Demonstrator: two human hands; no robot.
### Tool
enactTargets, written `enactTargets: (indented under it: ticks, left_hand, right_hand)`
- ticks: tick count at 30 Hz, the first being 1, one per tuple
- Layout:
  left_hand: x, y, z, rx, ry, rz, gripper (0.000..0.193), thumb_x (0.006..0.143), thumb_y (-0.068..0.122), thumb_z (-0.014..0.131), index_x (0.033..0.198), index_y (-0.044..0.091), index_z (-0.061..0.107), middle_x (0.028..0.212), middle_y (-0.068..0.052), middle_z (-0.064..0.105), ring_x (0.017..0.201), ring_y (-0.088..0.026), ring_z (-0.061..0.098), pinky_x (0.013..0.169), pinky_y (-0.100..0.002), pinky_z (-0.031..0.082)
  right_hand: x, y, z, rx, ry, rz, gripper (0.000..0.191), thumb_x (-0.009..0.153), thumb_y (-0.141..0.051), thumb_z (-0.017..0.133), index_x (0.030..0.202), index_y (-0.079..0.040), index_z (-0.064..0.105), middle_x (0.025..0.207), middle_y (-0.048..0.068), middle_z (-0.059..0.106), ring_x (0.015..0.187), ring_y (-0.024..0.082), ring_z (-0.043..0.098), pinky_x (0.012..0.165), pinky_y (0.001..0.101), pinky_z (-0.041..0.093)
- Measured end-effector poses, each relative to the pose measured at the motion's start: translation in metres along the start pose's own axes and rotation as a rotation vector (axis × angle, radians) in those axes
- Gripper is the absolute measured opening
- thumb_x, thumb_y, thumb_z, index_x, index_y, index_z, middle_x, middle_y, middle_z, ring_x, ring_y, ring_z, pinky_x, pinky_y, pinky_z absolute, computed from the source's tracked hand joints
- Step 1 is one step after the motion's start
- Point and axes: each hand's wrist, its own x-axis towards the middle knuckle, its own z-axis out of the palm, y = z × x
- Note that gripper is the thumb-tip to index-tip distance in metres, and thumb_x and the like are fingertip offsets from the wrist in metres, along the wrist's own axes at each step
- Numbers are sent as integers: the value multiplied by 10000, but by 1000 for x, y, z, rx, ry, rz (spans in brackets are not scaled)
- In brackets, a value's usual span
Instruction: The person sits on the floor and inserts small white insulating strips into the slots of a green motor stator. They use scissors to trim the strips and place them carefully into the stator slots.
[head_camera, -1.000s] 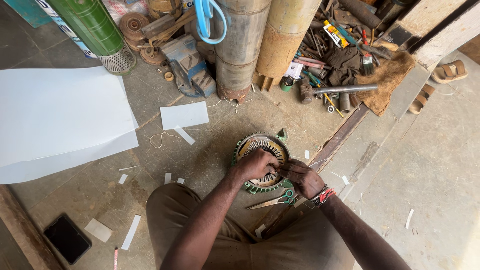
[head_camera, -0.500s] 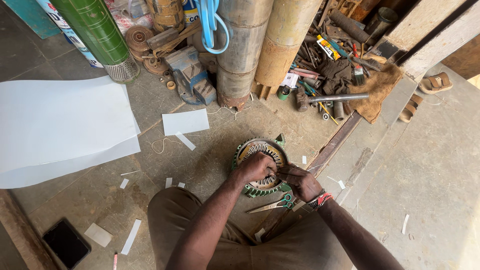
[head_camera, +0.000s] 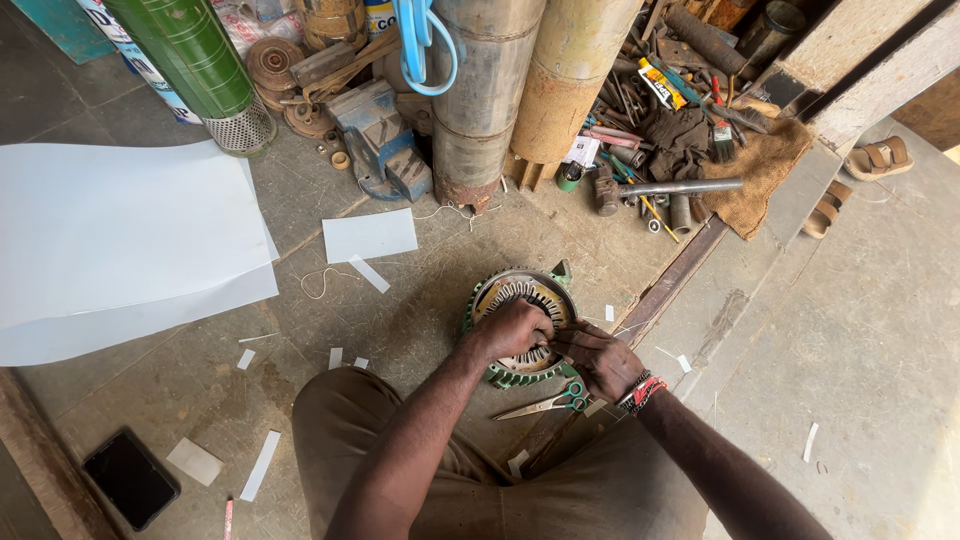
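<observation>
A round green motor stator (head_camera: 520, 297) with a ring of slots lies on the concrete floor in front of my knees. My left hand (head_camera: 512, 329) rests on top of it, fingers curled into its bore. My right hand (head_camera: 598, 357) sits at the stator's right edge, fingers pinched toward the left hand; what they pinch is hidden. Green-handled scissors (head_camera: 546, 404) lie on the floor just below both hands. A red band is on my right wrist.
Large white paper sheets (head_camera: 110, 240) lie at left, a smaller sheet (head_camera: 369, 236) and several paper strips nearby. Metal cylinders (head_camera: 487, 90), a blue vise (head_camera: 380, 145), a tool pile on burlap (head_camera: 690, 130), sandals (head_camera: 878, 158) and a dark phone (head_camera: 130, 478) surround me.
Both hands stay on the stator with only slight finger shifts. The view has drifted a little.
</observation>
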Motion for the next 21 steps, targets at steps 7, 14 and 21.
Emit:
enactTargets:
  ticks: [7, 14, 21]
  left_hand:
    - [3, -4, 3, -6, 21, 14, 91, 818, 34, 806, 896, 79, 794, 906, -52, 801, 813, -160, 778, 806, -321, 649]
    - [3, -4, 4, -22, 13, -43, 57, 831, 47, 802, 872, 85, 795, 873, -54, 800, 794, -155, 777, 777, -324, 644]
    - [3, -3, 3, -25, -2, -52, 78, 865, 34, 768, 902, 96, 798, 916, -58, 802, 818, -174, 783, 811, -327, 648]
  right_hand:
    - [1, -3, -2, -18, -81, 46, 543, 756, -181, 784, 1269, -31, 689, 1276, 188, 685, 1259, 370, 594, 1121, 451, 427]
    - [0, -3, 0, -38, -61, 26, 489, 773, -139, 766, 1249, -49, 702, 1313, 171, 674, 1286, 359, 602, 1147, 444, 449]
    - [-7, 2, 16, 311, 119, 244, 314, 913, -107, 671, 1213, -59, 746, 1316, 156, 703, 1260, 350, 647, 1068, 421, 533]
